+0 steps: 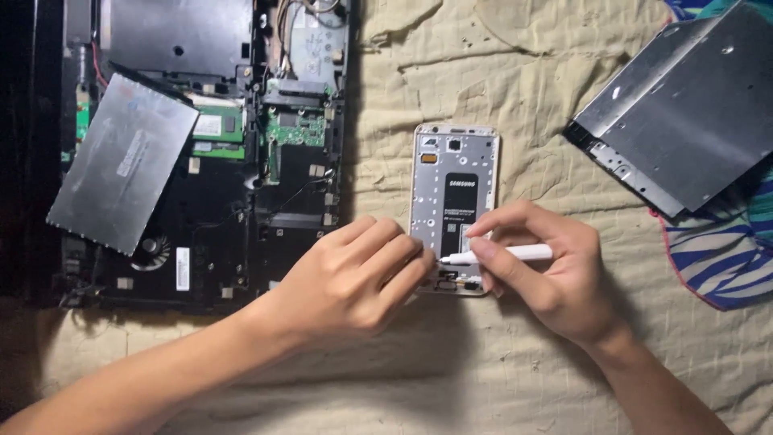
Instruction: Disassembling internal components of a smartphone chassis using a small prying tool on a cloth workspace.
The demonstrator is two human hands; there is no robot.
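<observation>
A smartphone (pixel 453 181) with its back cover off lies face down on a beige cloth, its black battery showing inside a white frame. My left hand (pixel 346 274) rests on the phone's lower left corner, fingers curled against its edge. My right hand (pixel 547 270) grips a slim white tool (pixel 503 254) like a pen. The tool lies nearly level, its tip pointing left at the lower part of the phone, close to my left fingertips.
An opened laptop (pixel 201 153) with bare circuit boards and a fan lies at the left, a loose silver cover plate (pixel 121 161) on top of it. A flat grey optical drive (pixel 684 105) sits at the upper right, over a blue striped fabric (pixel 725 258).
</observation>
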